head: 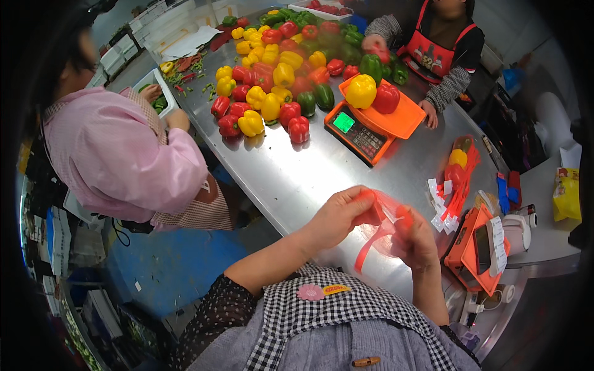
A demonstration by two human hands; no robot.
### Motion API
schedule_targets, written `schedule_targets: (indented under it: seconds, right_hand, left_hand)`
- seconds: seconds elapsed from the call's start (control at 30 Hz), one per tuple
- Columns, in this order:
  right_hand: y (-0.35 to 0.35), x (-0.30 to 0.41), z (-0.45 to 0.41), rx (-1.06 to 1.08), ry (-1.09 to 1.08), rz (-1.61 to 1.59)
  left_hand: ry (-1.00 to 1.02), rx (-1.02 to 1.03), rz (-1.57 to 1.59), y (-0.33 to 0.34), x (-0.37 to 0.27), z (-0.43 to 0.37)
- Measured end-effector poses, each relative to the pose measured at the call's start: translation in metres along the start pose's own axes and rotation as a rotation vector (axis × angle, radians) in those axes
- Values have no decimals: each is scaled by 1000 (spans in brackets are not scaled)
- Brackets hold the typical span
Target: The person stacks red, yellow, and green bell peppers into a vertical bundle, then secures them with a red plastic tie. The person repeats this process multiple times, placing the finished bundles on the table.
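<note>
Between my left hand (341, 215) and my right hand (415, 236) a red mesh bag (383, 234) is stretched, pinched by the fingers of both, with a red strip hanging down. Beyond them on the metal table stands an orange digital scale (359, 132). Its orange tray (399, 116) bears a yellow bell pepper (361, 92), a red one (386, 98) and a green one (371, 68). A netted bundle of peppers (457, 160) lies to the right, beside red mesh bags with white tags (443, 208).
Red, yellow and green bell peppers (270, 106) are heaped across the far table. A co-worker in a red apron (429, 55) stands behind the scale. Another in pink (125, 153), at left, has hands at a white crate (171, 102). An orange label printer (478, 250) sits right.
</note>
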State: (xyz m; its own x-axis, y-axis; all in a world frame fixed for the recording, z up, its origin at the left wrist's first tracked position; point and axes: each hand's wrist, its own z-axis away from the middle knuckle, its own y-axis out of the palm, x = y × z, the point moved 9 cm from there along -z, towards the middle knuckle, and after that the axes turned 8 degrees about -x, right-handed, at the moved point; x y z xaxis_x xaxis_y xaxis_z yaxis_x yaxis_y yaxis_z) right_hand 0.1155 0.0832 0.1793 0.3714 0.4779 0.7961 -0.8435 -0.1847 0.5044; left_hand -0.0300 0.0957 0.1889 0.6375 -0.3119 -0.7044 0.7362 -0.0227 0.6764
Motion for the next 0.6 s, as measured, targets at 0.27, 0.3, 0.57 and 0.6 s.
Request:
schedule_targets:
  seconds: [0.27,0.3,0.57,0.6]
  right_hand:
    - [-28,7,-16,-162,-256,-68]
    - [-26,5,-16,-100,-244,-117]
    - [-21,-30,-20,-4,17,-236]
    - [-29,-36,-18,-110,40,-1]
  left_hand:
    - [-227,130,-243,4,35,10]
    - [-230,108,-348,-1,40,10]
    - [-218,-57,-414,-32,49,-3]
    - [-205,-92,-397,-36,47,-5]
